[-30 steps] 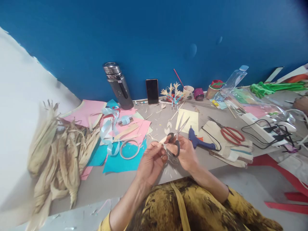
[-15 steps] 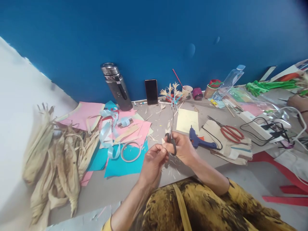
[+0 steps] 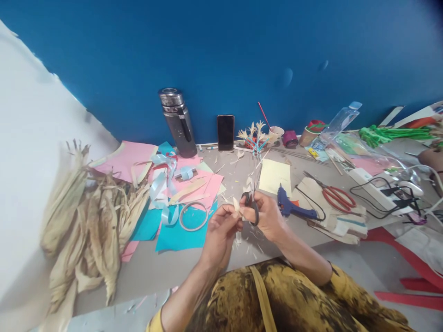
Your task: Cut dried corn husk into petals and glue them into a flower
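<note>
Near the table's front edge, my left hand (image 3: 223,227) pinches a small pale piece of husk (image 3: 236,204) that points upward. My right hand (image 3: 266,216) is closed around black-handled scissors (image 3: 255,213), whose blades point away from me. The fingertips of both hands meet around the base of the husk piece. Small pale scraps lie on the table beneath and around the hands. Behind them stands a bunch of pale husk flowers (image 3: 256,136) with light blue ties.
Dried corn husks (image 3: 100,226) lie at left beside a tape ring (image 3: 194,216) and coloured paper. A flask (image 3: 178,124) and phone (image 3: 225,133) stand behind. At right are a glue gun (image 3: 294,207), red-handled scissors (image 3: 337,198), a glove (image 3: 311,198) and a power strip (image 3: 374,189).
The view has shifted left, so the table items appear further right. The pale husk piece now stands more visibly above my left fingertips. Both hands keep their hold.
</note>
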### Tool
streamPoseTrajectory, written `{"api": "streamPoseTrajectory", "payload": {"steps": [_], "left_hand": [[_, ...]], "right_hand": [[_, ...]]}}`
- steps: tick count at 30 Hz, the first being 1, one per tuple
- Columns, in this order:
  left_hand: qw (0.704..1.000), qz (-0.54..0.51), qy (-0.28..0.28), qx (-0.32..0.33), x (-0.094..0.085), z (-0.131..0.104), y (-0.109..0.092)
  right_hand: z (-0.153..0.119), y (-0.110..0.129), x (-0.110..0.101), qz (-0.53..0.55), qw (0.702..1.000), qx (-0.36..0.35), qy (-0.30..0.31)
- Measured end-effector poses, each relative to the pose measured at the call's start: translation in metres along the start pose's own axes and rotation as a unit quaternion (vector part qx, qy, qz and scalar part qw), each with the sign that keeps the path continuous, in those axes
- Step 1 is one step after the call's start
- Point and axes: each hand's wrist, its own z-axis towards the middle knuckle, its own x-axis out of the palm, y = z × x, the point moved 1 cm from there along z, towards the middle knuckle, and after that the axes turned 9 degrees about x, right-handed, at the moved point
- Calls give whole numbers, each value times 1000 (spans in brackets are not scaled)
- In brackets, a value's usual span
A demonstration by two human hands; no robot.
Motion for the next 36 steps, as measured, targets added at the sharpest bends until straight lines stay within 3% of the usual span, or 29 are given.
{"api": "streamPoseTrajectory", "payload": {"steps": [8,12,17,20,23,27,32,36], "left_hand": [[1000,-28,7,-4,5,0,-3],[999,6,-1,33,2,2,-3],[999,28,-38,24,-7,4,-1],[999,31,-35,11,-7,2,-1],[999,38,-25,7,-5,-1,-2],[999,36,-35,7,-4,-2,-4],[999,18,-38,3,-5,-3,-5],[999,16,-47,-20,-7,-5,-5]], "right_hand": [[-1,-4,-7,-1,998,35,56],[-3,-12,-27,-125,992,-6,27],[-13,-22,-43,-367,927,-61,-41],[-17,-26,-45,-446,893,-9,-67],[-17,-27,-47,-481,872,48,-79],[-15,-27,-46,-504,861,23,-59],[-13,-35,-46,-569,821,14,-43],[-6,-38,-50,-569,822,32,-3]]}}
